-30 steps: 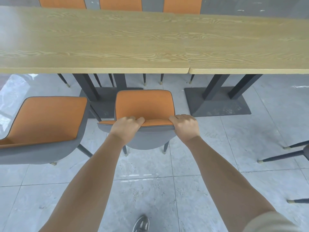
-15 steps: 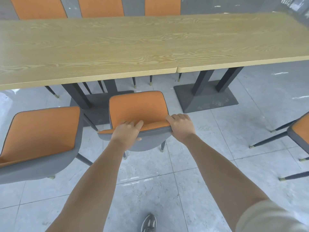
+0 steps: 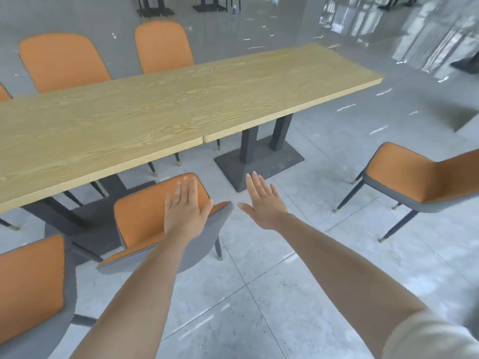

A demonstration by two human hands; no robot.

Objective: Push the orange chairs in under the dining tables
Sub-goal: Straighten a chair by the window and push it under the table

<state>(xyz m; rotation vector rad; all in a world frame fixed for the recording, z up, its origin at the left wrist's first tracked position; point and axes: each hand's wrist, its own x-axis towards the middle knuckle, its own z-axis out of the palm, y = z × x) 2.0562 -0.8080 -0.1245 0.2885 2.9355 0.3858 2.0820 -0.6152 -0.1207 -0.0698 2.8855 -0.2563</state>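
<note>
Both hands were spread flat, fingers wide apart, holding nothing. The left hand (image 3: 187,206) hovered in the middle of the frame over the backrest of the nearest orange chair (image 3: 155,218); whether it touched the chair I could not tell. The right hand (image 3: 263,203) hung just to the right of that chair's upper corner, over the grey tiled floor (image 3: 259,294), apart from the chair.

That chair stood at the near edge of the long wooden table (image 3: 155,112), which ran from the left edge of the frame up toward the upper right. The chair's front lay under the tabletop, while its back stuck out toward the person. The table looked to be two tops butted together, with a seam just right of centre, and a dark pedestal base (image 3: 259,161) stood under the right half.

A second orange chair (image 3: 31,288) sat at the lower left, beside the first. A third chair (image 3: 414,174) stood at the right edge of the frame, well apart from the table and out on the open floor. Two more orange chairs (image 3: 64,63) showed beyond the table's far side at the upper left, their backs rising above the tabletop.
</note>
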